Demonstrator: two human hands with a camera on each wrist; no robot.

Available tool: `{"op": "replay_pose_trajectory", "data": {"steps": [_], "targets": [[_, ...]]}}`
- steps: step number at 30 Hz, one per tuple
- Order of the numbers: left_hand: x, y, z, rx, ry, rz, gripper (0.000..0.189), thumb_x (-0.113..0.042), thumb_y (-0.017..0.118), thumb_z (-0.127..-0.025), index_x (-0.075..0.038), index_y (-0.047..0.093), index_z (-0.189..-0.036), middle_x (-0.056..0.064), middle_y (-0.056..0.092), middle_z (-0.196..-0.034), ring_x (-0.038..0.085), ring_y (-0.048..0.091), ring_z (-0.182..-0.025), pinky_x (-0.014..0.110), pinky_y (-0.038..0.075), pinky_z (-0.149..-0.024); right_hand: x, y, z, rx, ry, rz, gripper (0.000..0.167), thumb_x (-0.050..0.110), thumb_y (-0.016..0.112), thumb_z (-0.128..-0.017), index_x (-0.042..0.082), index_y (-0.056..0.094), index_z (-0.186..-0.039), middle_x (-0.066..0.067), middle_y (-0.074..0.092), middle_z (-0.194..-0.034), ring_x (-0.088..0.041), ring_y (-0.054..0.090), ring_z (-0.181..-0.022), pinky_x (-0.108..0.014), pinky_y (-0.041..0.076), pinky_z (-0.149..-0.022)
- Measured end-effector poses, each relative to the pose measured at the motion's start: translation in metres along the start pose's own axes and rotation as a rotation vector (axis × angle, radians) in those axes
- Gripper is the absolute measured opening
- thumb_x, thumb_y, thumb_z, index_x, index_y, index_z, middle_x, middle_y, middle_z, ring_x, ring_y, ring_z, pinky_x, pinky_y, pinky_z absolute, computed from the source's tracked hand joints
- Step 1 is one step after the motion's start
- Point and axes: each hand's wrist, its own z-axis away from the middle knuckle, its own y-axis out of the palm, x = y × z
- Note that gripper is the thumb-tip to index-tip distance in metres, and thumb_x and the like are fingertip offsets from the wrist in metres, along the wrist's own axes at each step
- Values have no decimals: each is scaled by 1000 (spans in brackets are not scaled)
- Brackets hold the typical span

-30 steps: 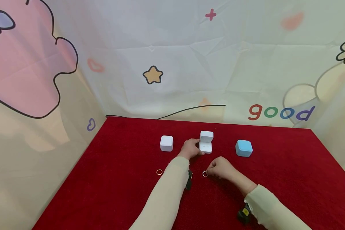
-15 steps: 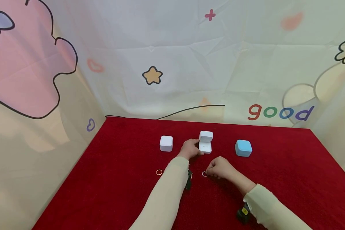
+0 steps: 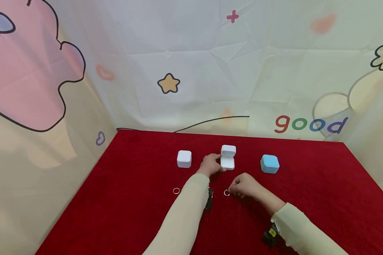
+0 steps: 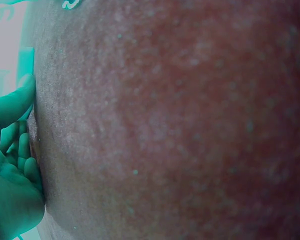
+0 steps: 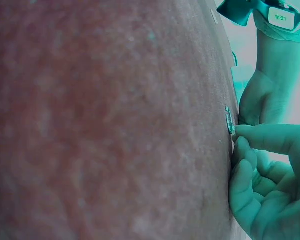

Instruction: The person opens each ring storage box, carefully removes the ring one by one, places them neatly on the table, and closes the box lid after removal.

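Observation:
A white ring box (image 3: 227,163) stands with its lid raised near the table's middle back. My left hand (image 3: 210,165) grips it from the left side, thumb at the front and fingers behind. In the left wrist view that hand (image 4: 15,150) shows at the left edge, with part of the box (image 4: 26,60) beyond the thumb. A silver-looking ring (image 3: 226,192) lies on the cloth in front of the box. My right hand (image 3: 245,185) pinches the ring's right edge. In the right wrist view the ring (image 5: 229,121) sits at the fingertips of the right hand (image 5: 270,190).
A closed white box (image 3: 184,159) stands left of the left hand. At the right is a closed light-blue box (image 3: 270,164). A gold-coloured ring (image 3: 176,191) lies left of the left forearm. Red cloth (image 3: 131,198) covers the table, and a printed curtain (image 3: 198,71) hangs behind.

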Motion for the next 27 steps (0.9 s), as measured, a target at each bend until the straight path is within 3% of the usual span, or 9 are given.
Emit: {"op": "replay_pose_trajectory", "data": {"steps": [13,27], "targets": [[-1,-1,1,8,-4,17,63,-10,81,-86,-7,58,-145,12,57,-150,29,52,-136,45,47,-113,0,-11,6,30,80,-182,21,9,65,-94,-8,73,-103,-4,71,-87,-12,61,-74,-30,60,-68],[1,0,-1,4,6,8,62,-11,80,-87,-7,58,-145,12,58,-148,29,51,-133,45,47,-112,4,-26,7,-65,91,-181,31,18,60,-101,-7,66,-119,-19,71,-110,-14,65,-88,-27,58,-76]]}}
